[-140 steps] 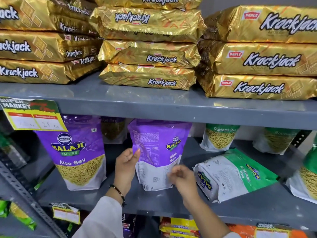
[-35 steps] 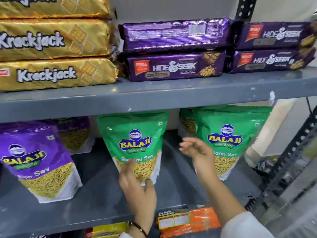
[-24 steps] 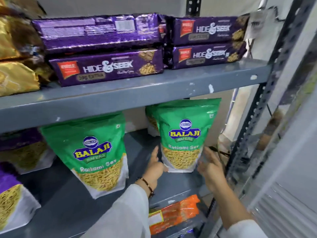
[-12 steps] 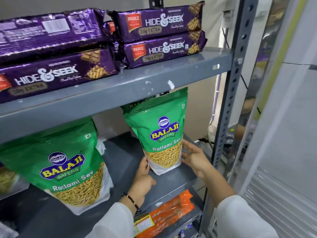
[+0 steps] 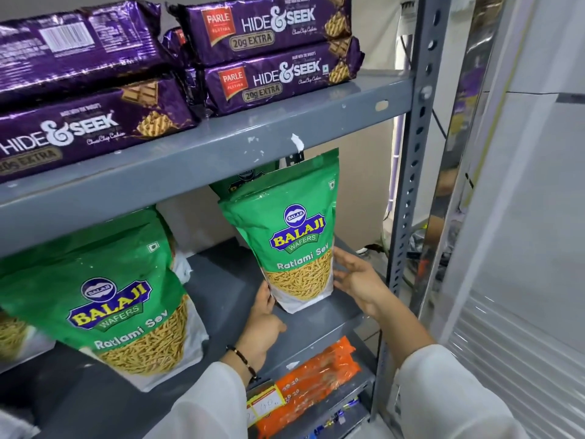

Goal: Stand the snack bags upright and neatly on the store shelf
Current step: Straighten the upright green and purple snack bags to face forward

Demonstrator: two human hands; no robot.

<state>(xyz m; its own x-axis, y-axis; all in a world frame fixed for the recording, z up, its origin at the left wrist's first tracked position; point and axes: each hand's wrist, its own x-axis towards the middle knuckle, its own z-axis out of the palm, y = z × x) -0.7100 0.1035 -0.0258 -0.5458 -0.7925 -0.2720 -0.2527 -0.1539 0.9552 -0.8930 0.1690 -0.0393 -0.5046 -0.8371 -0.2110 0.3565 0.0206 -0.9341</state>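
A person steadies the end bag [image 5: 296, 236] of Ratlami Sev on the middle shelf [image 5: 221, 280] of a grey steel rack, at its far right beside the post [image 5: 411, 172]. The left hand [image 5: 264, 324] presses its fingertips against the bag's lower left edge; the right hand [image 5: 357, 278] lies flat and spread along its lower right side, fingers apart and not clamped on anything. The bag stands on its base, label forward, leaning slightly, with another green bag [image 5: 240, 182] tucked just behind it (only its top shows).

To the left, a second front bag [image 5: 120, 299] of the same snack also stands label out, tilted a little in this wide-angle view. At the far left edge a sliver of one more pack [image 5: 12, 334] is visible; its pose cannot be judged.

By the look of it the job is nearly finished at this end of the shelf: both front bags are up and facing the aisle, and what seems left is a final squaring of the end bag before the hands come away. Biscuit packs [image 5: 272, 52] fill the shelf above; orange packs [image 5: 313, 375] lie below.
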